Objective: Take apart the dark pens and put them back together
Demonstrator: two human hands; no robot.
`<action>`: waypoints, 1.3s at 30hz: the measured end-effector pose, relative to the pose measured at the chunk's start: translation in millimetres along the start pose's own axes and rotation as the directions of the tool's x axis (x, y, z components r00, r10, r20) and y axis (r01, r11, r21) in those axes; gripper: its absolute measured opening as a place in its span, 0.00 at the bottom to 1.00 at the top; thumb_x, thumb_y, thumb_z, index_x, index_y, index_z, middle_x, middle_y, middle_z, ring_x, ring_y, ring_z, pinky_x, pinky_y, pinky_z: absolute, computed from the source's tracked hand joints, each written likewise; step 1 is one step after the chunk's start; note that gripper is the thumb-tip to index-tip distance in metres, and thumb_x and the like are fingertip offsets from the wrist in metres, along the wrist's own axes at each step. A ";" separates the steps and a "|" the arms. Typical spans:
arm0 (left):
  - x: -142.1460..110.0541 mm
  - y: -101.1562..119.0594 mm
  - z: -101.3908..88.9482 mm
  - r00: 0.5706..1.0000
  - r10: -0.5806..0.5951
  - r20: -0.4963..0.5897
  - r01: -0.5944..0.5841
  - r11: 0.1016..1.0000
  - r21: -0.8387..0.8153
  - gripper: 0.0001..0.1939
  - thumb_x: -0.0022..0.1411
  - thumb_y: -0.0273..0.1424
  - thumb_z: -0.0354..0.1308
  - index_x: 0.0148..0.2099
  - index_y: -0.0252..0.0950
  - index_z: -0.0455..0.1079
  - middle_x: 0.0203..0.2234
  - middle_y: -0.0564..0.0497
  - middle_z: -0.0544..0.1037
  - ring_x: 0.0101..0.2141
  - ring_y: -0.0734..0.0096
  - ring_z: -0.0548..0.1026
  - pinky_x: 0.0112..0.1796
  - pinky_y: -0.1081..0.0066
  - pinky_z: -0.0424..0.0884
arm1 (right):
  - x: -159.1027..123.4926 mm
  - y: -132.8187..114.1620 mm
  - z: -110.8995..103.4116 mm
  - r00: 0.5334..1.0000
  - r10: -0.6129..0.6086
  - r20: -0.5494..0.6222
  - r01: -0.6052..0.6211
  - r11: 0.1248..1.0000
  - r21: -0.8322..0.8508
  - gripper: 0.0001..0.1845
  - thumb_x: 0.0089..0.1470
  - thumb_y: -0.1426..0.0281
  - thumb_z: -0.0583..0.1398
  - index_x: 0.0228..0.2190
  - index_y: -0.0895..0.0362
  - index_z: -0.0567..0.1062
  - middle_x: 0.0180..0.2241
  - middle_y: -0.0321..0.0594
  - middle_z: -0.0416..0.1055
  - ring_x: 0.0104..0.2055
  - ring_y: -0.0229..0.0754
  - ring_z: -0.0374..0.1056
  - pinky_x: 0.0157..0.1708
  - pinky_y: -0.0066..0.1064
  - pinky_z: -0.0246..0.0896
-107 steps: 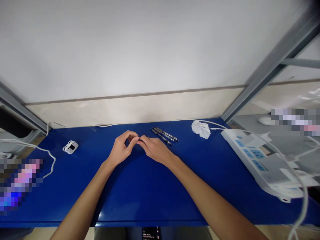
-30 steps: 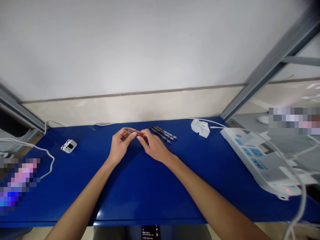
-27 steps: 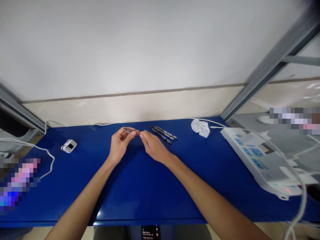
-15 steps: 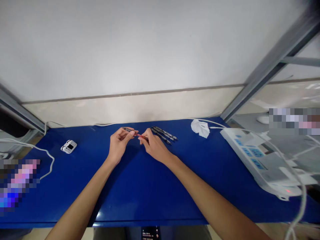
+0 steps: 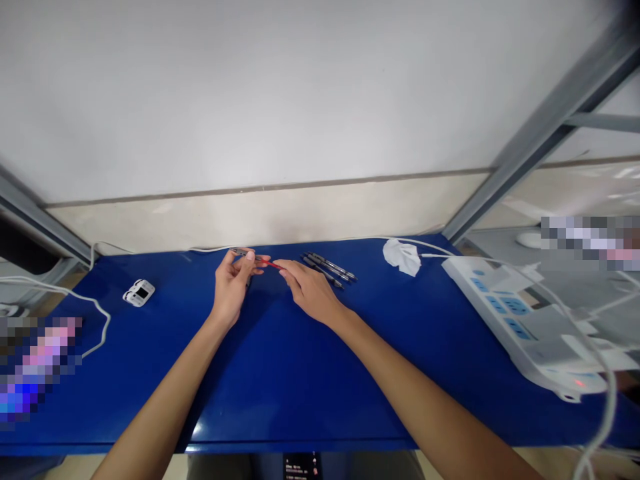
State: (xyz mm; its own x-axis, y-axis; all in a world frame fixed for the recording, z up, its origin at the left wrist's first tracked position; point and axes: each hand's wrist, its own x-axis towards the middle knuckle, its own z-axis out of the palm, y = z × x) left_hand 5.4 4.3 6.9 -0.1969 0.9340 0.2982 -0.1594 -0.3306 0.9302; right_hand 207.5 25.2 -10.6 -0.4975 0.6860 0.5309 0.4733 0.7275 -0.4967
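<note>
Between the fingers of my left hand (image 5: 231, 283) is a slim pen barrel (image 5: 241, 252), its grey end showing past the fingertips. A thin red pen refill (image 5: 273, 264) spans the gap between my hands, its left end at the barrel. My right hand (image 5: 311, 285) pinches the refill's other end, which the fingers hide. Something small and dark shows below the left fingers, too hidden to name. Several dark pens (image 5: 334, 268) lie side by side on the blue table (image 5: 300, 380), just beyond my right hand.
A white earbud-like case (image 5: 139, 292) lies at the left. Crumpled white tissue (image 5: 401, 257) sits at the back right, near a cable. A white power strip (image 5: 520, 327) fills the right side. A phone (image 5: 301, 467) shows below the table edge.
My left hand has shifted slightly left with the barrel, and more of the red refill shows between my hands. The right hand stays nearly in place, its fingers straighter.
</note>
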 end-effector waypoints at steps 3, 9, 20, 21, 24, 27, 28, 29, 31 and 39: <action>0.9 0.2 -1.0 1.000 -0.012 -0.007 0.012 1.000 -0.022 0.20 0.66 0.46 0.67 0.49 0.37 0.72 0.43 0.41 0.86 0.39 0.62 0.85 0.42 0.64 0.79 | -0.4 2.0 0.5 1.000 -0.013 0.001 0.013 1.000 -0.010 0.22 0.75 0.69 0.49 0.64 0.48 0.69 0.58 0.44 0.77 0.54 0.48 0.77 0.54 0.42 0.72; 2.1 2.0 -1.5 0.999 0.007 -0.052 -0.008 1.000 -0.019 0.18 0.67 0.45 0.66 0.50 0.38 0.72 0.44 0.41 0.86 0.41 0.62 0.85 0.41 0.65 0.79 | -0.8 2.5 0.4 1.000 0.006 -0.010 -0.007 0.999 -0.054 0.22 0.74 0.70 0.49 0.65 0.49 0.69 0.56 0.43 0.78 0.53 0.49 0.77 0.53 0.42 0.73; 2.2 6.3 -3.1 0.997 0.017 -0.078 -0.018 1.000 -0.003 0.18 0.67 0.46 0.66 0.50 0.39 0.72 0.44 0.42 0.86 0.42 0.62 0.85 0.41 0.65 0.79 | -0.4 2.1 0.1 1.000 -0.001 -0.025 -0.001 0.998 -0.060 0.22 0.75 0.70 0.49 0.64 0.49 0.69 0.56 0.44 0.78 0.53 0.47 0.77 0.53 0.40 0.73; 1.9 6.1 -2.9 0.997 0.015 -0.073 -0.016 1.000 -0.002 0.18 0.67 0.46 0.66 0.50 0.39 0.72 0.44 0.42 0.86 0.42 0.61 0.85 0.41 0.65 0.79 | -0.4 2.2 0.1 1.000 -0.001 -0.024 0.000 0.998 -0.060 0.22 0.75 0.70 0.49 0.64 0.49 0.69 0.56 0.43 0.78 0.54 0.47 0.77 0.54 0.40 0.72; 1.4 5.7 -1.8 0.998 0.011 -0.058 -0.011 1.000 0.002 0.19 0.67 0.47 0.66 0.50 0.39 0.72 0.44 0.42 0.86 0.42 0.61 0.85 0.41 0.65 0.79 | -0.6 2.1 -0.2 1.000 0.007 -0.016 -0.008 0.998 -0.067 0.22 0.75 0.70 0.50 0.64 0.49 0.69 0.56 0.43 0.78 0.53 0.47 0.77 0.53 0.40 0.73; 1.5 5.5 -1.0 0.998 0.016 -0.055 -0.015 1.000 0.012 0.19 0.67 0.47 0.66 0.50 0.38 0.72 0.44 0.42 0.86 0.41 0.62 0.85 0.41 0.65 0.79 | -0.7 0.9 -0.7 1.000 0.017 -0.009 -0.018 0.997 -0.074 0.22 0.74 0.69 0.50 0.65 0.48 0.69 0.56 0.42 0.78 0.53 0.47 0.77 0.53 0.40 0.73; 1.6 5.5 -0.9 0.998 0.018 -0.058 -0.017 1.000 0.016 0.19 0.67 0.47 0.66 0.50 0.38 0.72 0.44 0.42 0.86 0.41 0.62 0.85 0.41 0.65 0.79 | -0.6 0.1 -0.9 1.000 0.018 -0.011 -0.019 0.997 -0.073 0.22 0.75 0.69 0.50 0.65 0.48 0.69 0.57 0.42 0.78 0.54 0.47 0.77 0.54 0.40 0.72; 1.6 5.5 -1.0 0.998 0.020 -0.064 -0.019 1.000 0.019 0.20 0.67 0.47 0.66 0.50 0.38 0.72 0.44 0.42 0.86 0.41 0.62 0.85 0.41 0.65 0.79 | -0.5 -0.8 -1.1 1.000 0.019 -0.014 -0.020 0.997 -0.069 0.22 0.75 0.69 0.50 0.65 0.48 0.68 0.58 0.42 0.77 0.55 0.47 0.77 0.54 0.40 0.72; 1.8 5.8 -1.4 0.997 0.025 -0.079 -0.024 1.000 0.021 0.19 0.67 0.47 0.66 0.50 0.38 0.72 0.43 0.43 0.86 0.40 0.63 0.85 0.41 0.65 0.79 | -0.2 -2.8 -1.8 0.999 0.025 -0.020 -0.026 0.998 -0.057 0.21 0.75 0.68 0.49 0.65 0.49 0.68 0.59 0.43 0.76 0.57 0.48 0.76 0.55 0.41 0.71; 2.3 6.6 -3.5 0.991 0.051 -0.122 -0.050 0.999 0.008 0.17 0.68 0.45 0.66 0.50 0.39 0.72 0.41 0.44 0.86 0.39 0.65 0.84 0.40 0.66 0.78 | 1.0 -7.4 -6.2 0.998 0.062 -0.020 -0.063 0.997 -0.041 0.19 0.76 0.63 0.50 0.62 0.51 0.68 0.57 0.47 0.78 0.53 0.52 0.78 0.50 0.43 0.72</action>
State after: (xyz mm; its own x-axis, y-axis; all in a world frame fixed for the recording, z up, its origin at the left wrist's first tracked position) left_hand 0.6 3.7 12.9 -0.3208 0.8927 0.3166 -0.1418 -0.3758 0.9158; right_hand 208.0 20.5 -2.1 -0.4522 0.7298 0.5127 0.5329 0.6820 -0.5009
